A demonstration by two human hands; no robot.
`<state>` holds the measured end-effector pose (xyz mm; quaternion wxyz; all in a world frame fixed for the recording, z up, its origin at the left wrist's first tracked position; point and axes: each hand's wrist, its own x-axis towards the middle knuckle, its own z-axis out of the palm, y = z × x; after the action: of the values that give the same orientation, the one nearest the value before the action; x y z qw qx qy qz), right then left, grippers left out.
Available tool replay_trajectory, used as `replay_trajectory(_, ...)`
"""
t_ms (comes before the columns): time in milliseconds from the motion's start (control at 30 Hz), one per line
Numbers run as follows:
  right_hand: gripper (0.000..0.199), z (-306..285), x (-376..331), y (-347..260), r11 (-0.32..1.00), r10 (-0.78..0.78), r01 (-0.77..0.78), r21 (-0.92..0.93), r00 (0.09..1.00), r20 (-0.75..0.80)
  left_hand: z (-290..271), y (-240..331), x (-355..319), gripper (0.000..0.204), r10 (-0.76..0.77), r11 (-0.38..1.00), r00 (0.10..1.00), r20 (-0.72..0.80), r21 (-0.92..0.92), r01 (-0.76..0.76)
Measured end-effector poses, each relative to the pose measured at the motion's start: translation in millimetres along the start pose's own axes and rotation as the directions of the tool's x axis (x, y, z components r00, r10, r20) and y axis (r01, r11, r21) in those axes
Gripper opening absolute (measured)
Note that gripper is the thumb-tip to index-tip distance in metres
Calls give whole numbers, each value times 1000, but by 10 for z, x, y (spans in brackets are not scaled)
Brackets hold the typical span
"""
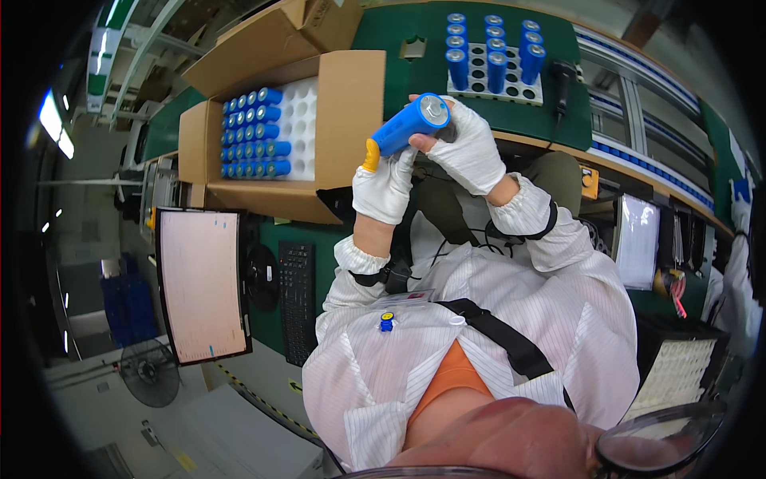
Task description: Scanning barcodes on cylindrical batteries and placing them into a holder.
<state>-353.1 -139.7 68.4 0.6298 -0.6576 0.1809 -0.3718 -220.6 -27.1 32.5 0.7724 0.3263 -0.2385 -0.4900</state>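
Observation:
A large blue cylindrical battery cell (403, 129) is held between my two white-gloved hands, tilted with its silver terminal end up and to the right. My left hand (384, 182), with a yellow cot on one finger, grips its lower left end. Around the terminal end close the bare fingertips of my right hand (464, 148). Just left of my hands stands an open cardboard box (349, 120) with rows of similar blue cells (251, 134) in it. Beyond my right hand, more blue cells stand upright in a white holed tray (515, 89).
The green table (395, 32) carries a black handheld device (563, 89) with a cable, right of the tray. A monitor (203, 283) and a black keyboard (297, 303) are at the left. Along the right runs a metal-framed rail (638, 120) with a blue strip.

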Motion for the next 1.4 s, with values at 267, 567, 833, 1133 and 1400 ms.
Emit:
replay_trajectory(267,54,-198,-134,82,990,129,-109,94,961,-244,109,-538,53,61,-14,989,999,-35,-146,9)
replay_trajectory(567,40,-1273,218,575,898,-114,-154,-412,824,-555,109,161,-194,53,231,715,961,154,643,-275)
replay_trajectory(833,51,-2129,640,1264,493,-132,-424,-760,826,-547,-1839,1425,375,22,601,102,796,-67,995,7)
replay_trajectory(1133,50,-2123,746,1363,356,-42,-472,-806,854,-518,-2174,1467,447,39,577,-425,799,-167,774,469)
replay_trajectory(1400,56,-2080,786,1327,270,32,-566,-779,814,-580,-2217,1492,484,44,535,-480,832,-143,759,439)
